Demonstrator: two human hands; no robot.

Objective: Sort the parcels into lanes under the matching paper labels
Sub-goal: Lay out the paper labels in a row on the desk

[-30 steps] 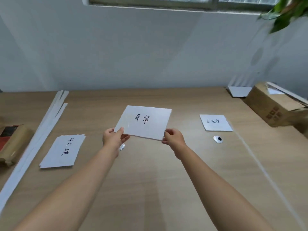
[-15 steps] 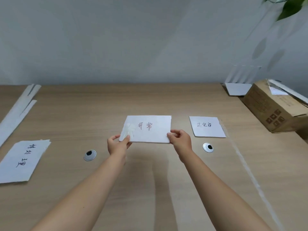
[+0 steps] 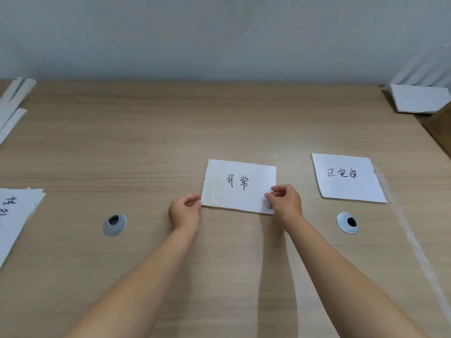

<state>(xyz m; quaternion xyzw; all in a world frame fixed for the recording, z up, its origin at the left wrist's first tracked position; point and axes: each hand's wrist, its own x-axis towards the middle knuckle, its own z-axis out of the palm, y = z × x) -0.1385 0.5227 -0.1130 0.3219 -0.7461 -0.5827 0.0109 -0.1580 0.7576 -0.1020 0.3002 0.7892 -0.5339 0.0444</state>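
You hold the middle paper label [image 3: 240, 186] low over the desk [image 3: 146, 142]; the curled fingers of your left hand [image 3: 184, 212] and right hand [image 3: 285, 203] pinch its near corners.

Left paper label [image 3: 17, 223] cut off by the left edge, only 2 characters partly showing, white strips [image 3: 11, 106] running off the same edge, brown box [image 3: 443, 128] a sliver at right, near right corner of the middle label [image 3: 240, 186] covered by the right hand [image 3: 285, 203]

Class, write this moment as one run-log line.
left hand: pinches middle label, near-left corner | right hand: pinches its near-right corner | right label: flat on table | left label: partly cropped
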